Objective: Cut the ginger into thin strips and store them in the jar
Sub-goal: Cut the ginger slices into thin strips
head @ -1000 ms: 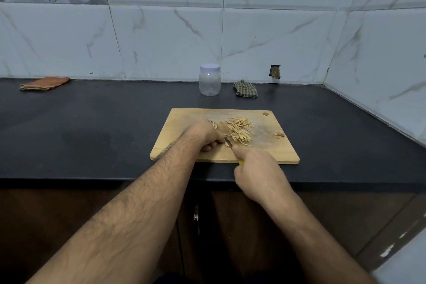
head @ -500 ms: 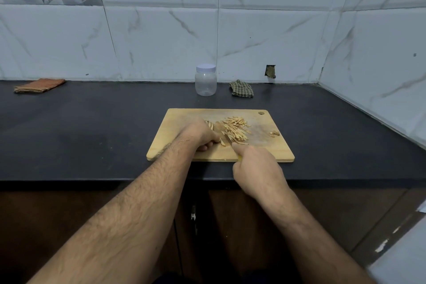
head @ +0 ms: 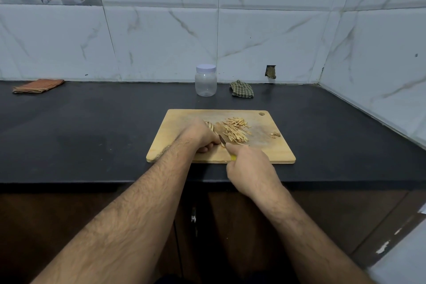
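A wooden cutting board [head: 272, 152] lies on the black counter. On it my left hand [head: 200, 136] holds down sliced ginger [head: 210, 125] with curled fingers. My right hand [head: 247, 168] grips a small knife [head: 222, 140] with a yellow handle; its blade sits just right of my left fingers. A pile of thin ginger strips [head: 235, 130] lies right of the blade. A clear plastic jar [head: 205, 80] with a white lid on stands behind the board by the wall.
Small ginger scraps [head: 275, 134] lie near the board's right side. A checked cloth [head: 242, 89] sits right of the jar, an orange cloth [head: 38, 86] far left. Tiled walls close the back and right. The counter's front edge [head: 92, 183] runs below the board.
The knife blade shows again beside my left fingers after a downward stroke. Both hands stay in the same spot on the board; the camera shifted slightly.
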Demonstrator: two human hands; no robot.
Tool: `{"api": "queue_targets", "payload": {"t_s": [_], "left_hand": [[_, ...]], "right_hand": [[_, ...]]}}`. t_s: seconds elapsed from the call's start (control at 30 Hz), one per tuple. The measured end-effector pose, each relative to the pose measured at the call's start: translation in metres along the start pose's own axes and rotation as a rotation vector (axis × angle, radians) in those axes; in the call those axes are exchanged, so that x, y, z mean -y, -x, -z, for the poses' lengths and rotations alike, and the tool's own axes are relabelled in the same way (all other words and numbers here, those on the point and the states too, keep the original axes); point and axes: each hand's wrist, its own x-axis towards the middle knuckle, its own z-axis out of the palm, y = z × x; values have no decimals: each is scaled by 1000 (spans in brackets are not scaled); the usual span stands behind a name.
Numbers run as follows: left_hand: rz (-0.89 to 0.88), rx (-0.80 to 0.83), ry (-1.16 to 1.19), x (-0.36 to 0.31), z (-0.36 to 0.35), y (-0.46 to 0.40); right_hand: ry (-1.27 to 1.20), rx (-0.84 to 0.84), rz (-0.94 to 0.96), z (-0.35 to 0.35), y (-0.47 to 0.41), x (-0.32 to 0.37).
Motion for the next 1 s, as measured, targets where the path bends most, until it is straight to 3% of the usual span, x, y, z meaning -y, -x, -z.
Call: {"api": "queue_targets", "payload": {"t_s": [0.6,1.0], "left_hand": [[2,-29,-4,0,1,3],[-40,-6,6,3,1,5]], "right_hand": [[147,116,6,6,35,-5],[46,-11,-23,12,16,0]]}}
